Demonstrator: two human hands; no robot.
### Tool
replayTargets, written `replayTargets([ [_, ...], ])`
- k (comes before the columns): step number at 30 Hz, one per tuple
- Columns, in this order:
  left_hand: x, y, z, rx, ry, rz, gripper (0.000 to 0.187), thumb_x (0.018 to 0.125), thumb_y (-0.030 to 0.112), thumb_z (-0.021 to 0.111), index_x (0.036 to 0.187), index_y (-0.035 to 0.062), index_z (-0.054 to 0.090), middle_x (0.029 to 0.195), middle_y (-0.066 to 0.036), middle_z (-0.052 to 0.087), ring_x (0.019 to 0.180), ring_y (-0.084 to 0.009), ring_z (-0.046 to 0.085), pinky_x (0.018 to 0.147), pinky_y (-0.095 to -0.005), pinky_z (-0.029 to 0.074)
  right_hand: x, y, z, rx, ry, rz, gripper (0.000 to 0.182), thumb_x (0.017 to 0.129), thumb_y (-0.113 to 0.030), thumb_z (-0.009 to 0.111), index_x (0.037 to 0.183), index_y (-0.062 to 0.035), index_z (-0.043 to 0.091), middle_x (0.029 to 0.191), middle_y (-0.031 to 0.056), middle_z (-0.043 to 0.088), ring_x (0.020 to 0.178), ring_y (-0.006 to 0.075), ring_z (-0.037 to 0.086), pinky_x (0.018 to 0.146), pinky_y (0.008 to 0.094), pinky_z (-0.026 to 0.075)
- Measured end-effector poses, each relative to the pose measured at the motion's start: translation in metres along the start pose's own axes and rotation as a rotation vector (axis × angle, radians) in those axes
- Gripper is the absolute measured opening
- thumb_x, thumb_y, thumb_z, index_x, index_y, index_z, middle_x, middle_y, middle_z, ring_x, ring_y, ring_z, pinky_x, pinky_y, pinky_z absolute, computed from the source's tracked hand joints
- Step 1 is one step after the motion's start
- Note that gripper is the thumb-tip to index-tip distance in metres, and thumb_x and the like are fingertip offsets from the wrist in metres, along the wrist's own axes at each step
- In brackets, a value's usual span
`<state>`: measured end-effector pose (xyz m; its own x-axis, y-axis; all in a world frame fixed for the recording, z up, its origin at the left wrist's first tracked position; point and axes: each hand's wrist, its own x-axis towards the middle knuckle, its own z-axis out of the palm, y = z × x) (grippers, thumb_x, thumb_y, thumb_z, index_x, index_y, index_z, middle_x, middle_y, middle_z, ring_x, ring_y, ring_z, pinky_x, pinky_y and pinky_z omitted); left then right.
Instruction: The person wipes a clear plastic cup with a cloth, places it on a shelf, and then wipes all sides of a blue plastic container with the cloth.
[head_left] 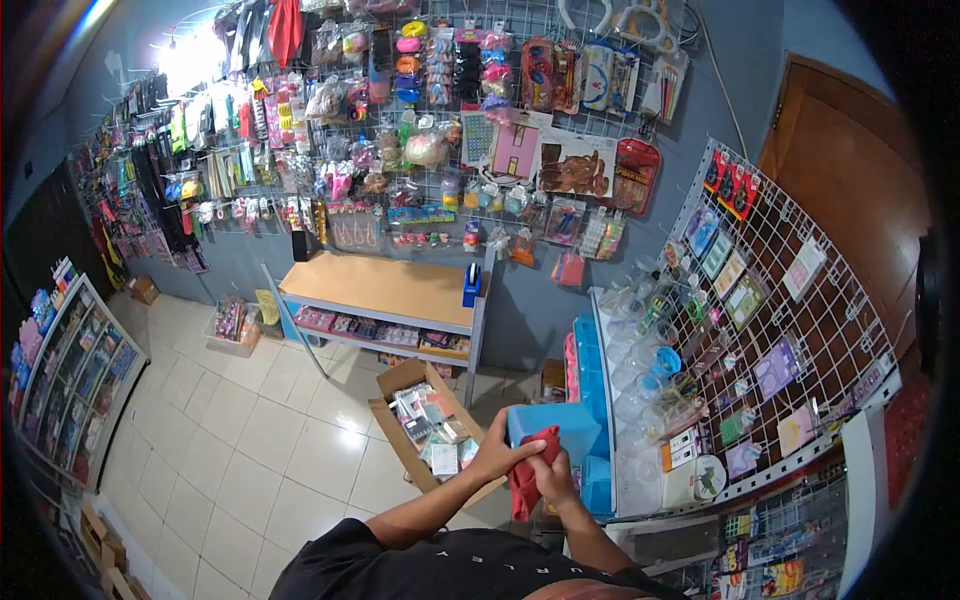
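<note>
A light-blue, box-shaped plastic container (545, 415) is in front of me, with my left hand (497, 453) closed around its near left side. The left thumb lies against a red cloth (524, 492). My right hand (553, 478) is wrapped round that cloth, which is bunched up and hangs below the fingers. Both hands are close together, and the cloth partly covers the near side of the container. Beneath and to the left is an open cardboard box (408, 379) filled with small packaged goods.
Behind the box stands a metal shelf table with a wooden top (380, 290), bearing a blue tape dispenser (472, 286). On the right, a shelf holds clear plastic cups (640, 350) beside a white wire rack (850, 290). Blue containers (597, 470) are stacked near my right arm.
</note>
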<state>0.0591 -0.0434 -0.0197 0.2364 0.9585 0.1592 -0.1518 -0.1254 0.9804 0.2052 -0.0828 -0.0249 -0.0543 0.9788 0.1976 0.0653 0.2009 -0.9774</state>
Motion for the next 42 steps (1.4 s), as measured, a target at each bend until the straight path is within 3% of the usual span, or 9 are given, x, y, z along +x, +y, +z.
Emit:
replayTargets([
  [3,0.006,0.010,-0.013,0.102,0.069,0.117,0.072,0.079,0.041,0.080,0.127,0.0001,0.047,0.109,-0.013,0.060,0.100,-0.0199,0.059,0.086,-0.0342,0.050,0.002,-0.038,-0.003,-0.404,-0.203,-0.319,0.036,0.083,-0.005,0.061,0.118,-0.0028,0.059,0.118,0.0207,0.060,0.108,0.0407,0.059,0.094,0.0419,0.048],
  [7,0.001,0.028,-0.017,0.166,0.108,0.034,0.071,0.079,0.039,0.079,0.129,0.0010,0.046,0.113,-0.016,0.060,0.104,-0.0233,0.060,0.088,-0.0372,0.050,0.005,-0.033,-0.012,-0.792,-0.156,-0.316,0.036,0.078,-0.009,0.065,0.114,-0.0023,0.061,0.118,0.0189,0.059,0.110,0.0408,0.057,0.093,0.0483,0.047],
  [10,-0.004,0.036,-0.004,0.535,0.062,0.161,0.077,0.076,0.044,0.080,0.129,-0.0008,0.046,0.114,-0.019,0.060,0.105,-0.0263,0.061,0.090,-0.0388,0.050,0.010,-0.015,-0.005,-0.835,-0.421,0.023,0.035,0.079,-0.010,0.065,0.113,-0.0032,0.062,0.119,0.0193,0.059,0.112,0.0418,0.055,0.095,0.0490,0.046],
  [15,0.003,0.027,-0.011,0.324,0.139,0.118,0.080,0.075,0.046,0.080,0.129,-0.0014,0.045,0.113,-0.020,0.060,0.106,-0.0277,0.061,0.090,-0.0389,0.049,0.002,-0.035,-0.001,-0.758,-0.162,-0.462,0.032,0.084,-0.012,0.061,0.114,-0.0027,0.060,0.118,0.0209,0.060,0.113,0.0407,0.055,0.095,0.0481,0.046],
  [22,-0.001,0.040,0.000,0.504,0.085,0.184,0.077,0.075,0.046,0.081,0.128,0.0005,0.047,0.112,-0.019,0.060,0.105,-0.0274,0.061,0.089,-0.0397,0.049,0.003,-0.004,-0.006,-0.695,-0.388,-0.086,0.030,0.083,-0.012,0.059,0.112,-0.0020,0.061,0.114,0.0221,0.060,0.111,0.0415,0.055,0.096,0.0480,0.046],
  [27,0.007,0.022,-0.016,0.272,0.157,0.085,0.081,0.074,0.052,0.079,0.126,-0.0027,0.049,0.112,-0.023,0.061,0.103,-0.0314,0.063,0.089,-0.0415,0.050,0.002,-0.024,-0.007,-0.696,-0.253,-0.443,0.051,0.077,-0.010,0.066,0.126,-0.0014,0.055,0.125,0.0256,0.056,0.118,0.0424,0.053,0.102,0.0461,0.044],
  [30,0.002,0.032,-0.013,0.376,0.123,0.074,0.083,0.074,0.052,0.079,0.127,-0.0034,0.048,0.113,-0.024,0.061,0.103,-0.0316,0.063,0.089,-0.0409,0.049,0.002,-0.022,-0.009,-0.694,-0.306,-0.183,0.048,0.078,-0.007,0.063,0.125,-0.0004,0.054,0.126,0.0249,0.052,0.120,0.0445,0.049,0.103,0.0490,0.042],
  [38,0.030,0.010,-0.047,0.140,-0.059,-0.177,0.093,0.078,0.044,0.080,0.145,0.0033,0.029,0.131,-0.023,0.053,0.114,-0.0307,0.056,0.095,-0.0403,0.048,-0.008,-0.015,0.010,-0.572,-0.155,-0.265,0.041,0.077,-0.008,0.067,0.117,-0.0044,0.058,0.109,0.0182,0.062,0.101,0.0404,0.060,0.083,0.0463,0.050],
  [42,0.024,0.020,-0.045,-0.151,-0.146,-0.189,0.097,0.076,0.036,0.083,0.148,0.0058,0.025,0.137,-0.019,0.049,0.123,-0.0282,0.050,0.102,-0.0406,0.043,-0.001,0.012,-0.001,-0.188,0.200,-0.046,0.017,0.086,-0.017,0.070,0.095,-0.0041,0.062,0.083,0.0071,0.065,0.079,0.0226,0.065,0.071,0.0373,0.050],
])
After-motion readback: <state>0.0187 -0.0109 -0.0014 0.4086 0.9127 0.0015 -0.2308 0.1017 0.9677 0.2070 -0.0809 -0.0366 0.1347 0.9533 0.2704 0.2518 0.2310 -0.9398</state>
